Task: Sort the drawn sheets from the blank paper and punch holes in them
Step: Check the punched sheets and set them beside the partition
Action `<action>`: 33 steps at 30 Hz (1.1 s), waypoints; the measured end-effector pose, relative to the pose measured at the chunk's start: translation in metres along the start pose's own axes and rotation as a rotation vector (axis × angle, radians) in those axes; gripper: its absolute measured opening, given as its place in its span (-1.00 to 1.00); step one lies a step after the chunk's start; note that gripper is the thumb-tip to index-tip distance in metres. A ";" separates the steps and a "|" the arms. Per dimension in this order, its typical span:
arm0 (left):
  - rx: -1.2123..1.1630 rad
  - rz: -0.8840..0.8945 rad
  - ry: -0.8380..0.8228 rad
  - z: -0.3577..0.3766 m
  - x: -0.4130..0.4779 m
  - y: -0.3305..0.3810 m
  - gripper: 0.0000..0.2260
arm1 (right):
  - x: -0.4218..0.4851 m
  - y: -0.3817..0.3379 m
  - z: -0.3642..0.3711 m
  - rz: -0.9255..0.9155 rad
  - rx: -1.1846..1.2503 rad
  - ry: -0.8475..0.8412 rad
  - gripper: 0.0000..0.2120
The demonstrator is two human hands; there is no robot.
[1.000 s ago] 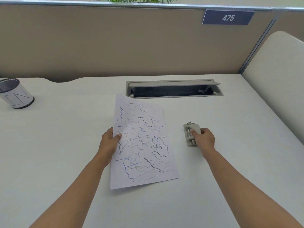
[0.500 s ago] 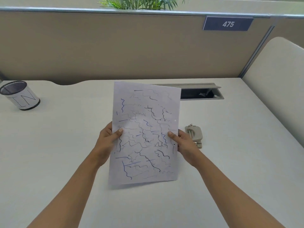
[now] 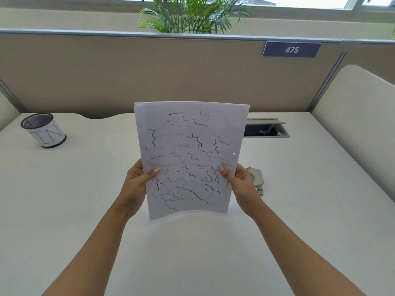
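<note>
Drawn sheets, a thin stack covered in squiggles, are held upright above the counter. The left grip pinches their left edge and the right grip pinches their right edge. A hole punch sits on the counter just behind the right grip.

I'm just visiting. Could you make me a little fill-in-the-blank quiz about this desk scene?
1. The left hand and right hand ____ grip the drawn sheets.
2. The hole punch lies on the desk just beyond the ____ hand.
3. The number plate on the partition reads ____.
4. The mesh cup is lettered ____.
Missing words: both; right; 475; IN.
</note>
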State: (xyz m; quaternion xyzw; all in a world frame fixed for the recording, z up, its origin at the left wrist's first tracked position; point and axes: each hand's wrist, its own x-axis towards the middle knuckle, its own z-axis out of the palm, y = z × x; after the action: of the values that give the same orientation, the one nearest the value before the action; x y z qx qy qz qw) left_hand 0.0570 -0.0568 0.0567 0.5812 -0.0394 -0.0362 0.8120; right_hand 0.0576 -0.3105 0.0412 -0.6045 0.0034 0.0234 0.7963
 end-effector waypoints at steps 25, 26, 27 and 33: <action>0.174 -0.010 0.010 -0.003 -0.022 0.004 -0.80 | -0.025 0.001 0.011 -0.002 -0.081 0.022 -0.86; 0.178 -0.006 0.001 -0.003 -0.022 0.004 -0.78 | -0.025 0.001 0.011 -0.004 -0.081 0.017 -0.84; 0.182 -0.006 -0.004 -0.003 -0.023 0.004 -0.77 | -0.025 0.002 0.010 -0.001 -0.085 0.013 -0.80; 0.186 -0.006 0.036 0.001 -0.024 -0.001 -0.77 | -0.024 0.004 0.009 0.016 -0.116 0.037 -0.83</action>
State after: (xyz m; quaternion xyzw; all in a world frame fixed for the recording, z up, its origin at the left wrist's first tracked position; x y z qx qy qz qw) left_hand 0.0331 -0.0553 0.0550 0.6546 -0.0265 -0.0244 0.7551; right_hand 0.0329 -0.3016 0.0406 -0.6500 0.0217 0.0189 0.7594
